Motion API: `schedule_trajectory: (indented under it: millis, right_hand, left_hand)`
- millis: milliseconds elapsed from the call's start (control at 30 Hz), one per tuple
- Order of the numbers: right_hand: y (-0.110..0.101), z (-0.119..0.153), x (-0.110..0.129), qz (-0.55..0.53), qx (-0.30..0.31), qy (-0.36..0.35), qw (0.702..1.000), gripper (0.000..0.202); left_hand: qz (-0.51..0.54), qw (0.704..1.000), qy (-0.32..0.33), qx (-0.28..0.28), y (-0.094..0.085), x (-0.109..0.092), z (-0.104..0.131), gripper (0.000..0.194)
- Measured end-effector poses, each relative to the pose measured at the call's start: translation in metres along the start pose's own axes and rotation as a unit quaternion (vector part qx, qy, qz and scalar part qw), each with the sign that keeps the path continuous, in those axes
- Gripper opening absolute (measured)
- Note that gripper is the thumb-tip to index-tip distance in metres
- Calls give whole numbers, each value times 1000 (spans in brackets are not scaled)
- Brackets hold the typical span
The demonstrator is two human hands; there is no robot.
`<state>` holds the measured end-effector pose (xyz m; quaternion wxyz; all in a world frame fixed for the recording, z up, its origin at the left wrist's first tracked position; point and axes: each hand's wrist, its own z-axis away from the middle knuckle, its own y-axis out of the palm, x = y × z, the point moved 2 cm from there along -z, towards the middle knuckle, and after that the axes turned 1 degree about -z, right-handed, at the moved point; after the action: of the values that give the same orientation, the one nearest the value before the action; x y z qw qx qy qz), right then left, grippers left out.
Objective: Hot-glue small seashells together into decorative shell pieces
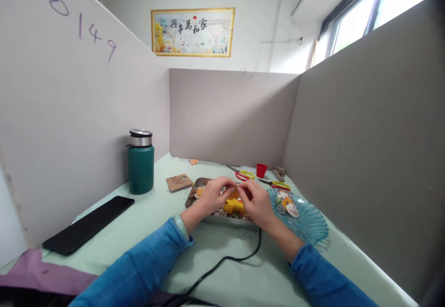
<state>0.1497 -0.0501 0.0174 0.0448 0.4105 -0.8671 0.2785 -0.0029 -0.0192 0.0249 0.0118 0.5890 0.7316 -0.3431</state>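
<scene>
Left hand [212, 195] and right hand [255, 200] meet over the metal tray [194, 191], fingertips pinched on a small orange piece [233, 194] | flask [140, 163] and phone [88, 224] far left; scissors [245, 174], red cup [261, 169] behind; blue plate [313, 228] touching right | black cable [225, 260] crosses near table; partitions box three sides.

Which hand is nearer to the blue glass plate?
The right hand: it sits just left of the blue glass plate, almost at its rim. The left hand is further left, over the metal tray.
</scene>
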Motion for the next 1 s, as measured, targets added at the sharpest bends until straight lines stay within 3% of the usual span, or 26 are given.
schedule_trajectory:
  millis: [200, 467, 1000]
  right_hand:
    - [0, 0, -2, -26, -18, 29, 999, 16]
    - [0, -2, -9, -68, -38, 86, 993, 14]
    - [0, -1, -4, -48, -30, 64, 996, 14]
  left_hand:
    - [66, 997, -41, 30, 0, -2, -2, 23]
    - [150, 978, -147, 18, 4, 12, -4, 31]
    - [113, 988, -102, -3, 2, 13, -2, 20]
